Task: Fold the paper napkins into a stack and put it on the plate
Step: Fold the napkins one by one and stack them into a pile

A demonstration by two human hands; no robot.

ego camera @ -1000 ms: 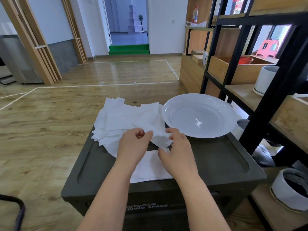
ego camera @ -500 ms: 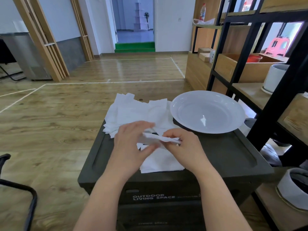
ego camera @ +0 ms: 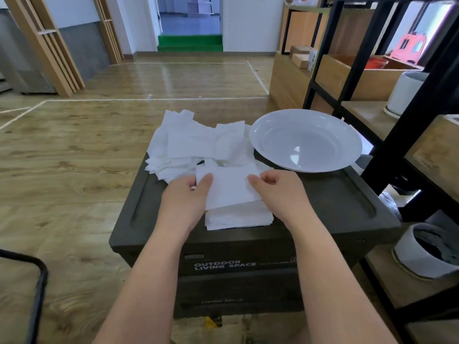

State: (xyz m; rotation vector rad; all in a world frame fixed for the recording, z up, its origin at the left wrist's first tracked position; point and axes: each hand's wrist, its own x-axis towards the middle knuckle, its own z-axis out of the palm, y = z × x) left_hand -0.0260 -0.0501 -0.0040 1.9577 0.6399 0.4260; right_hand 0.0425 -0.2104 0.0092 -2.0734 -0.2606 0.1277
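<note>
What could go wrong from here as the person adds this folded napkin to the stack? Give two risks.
1. The folded napkin, pinched at its sides by the left hand and right hand, sits skewed over the stack, so the pile may end up uneven.
2. The unfolded napkins overhang the far left edge of the black box; a nudge could send some to the floor.
</note>
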